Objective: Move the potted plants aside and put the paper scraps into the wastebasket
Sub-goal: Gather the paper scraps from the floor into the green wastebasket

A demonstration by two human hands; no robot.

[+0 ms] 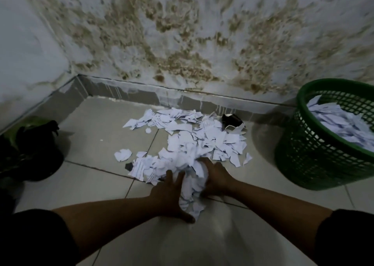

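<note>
Scraps (192, 138) of paper lie heaped on the floor (97, 128) before us. Our left hand (169, 194) presses flat-fingered against a bunch, while our right hand (215, 177) curls its grip round it. Wastebasket (315, 144) at right holds paper; potted plants (30, 150) sit left.

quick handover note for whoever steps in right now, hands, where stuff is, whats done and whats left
Left hand with spread fingers and right hand press a bunch of paper scraps between them, low over the floor.
Scrap pile lies on the tiles by the wall.
Green wastebasket at right already holds scraps.
Potted plants sit aside at left.
Left: carry this bunch to the wastebasket, then clear the remaining pile.
</note>
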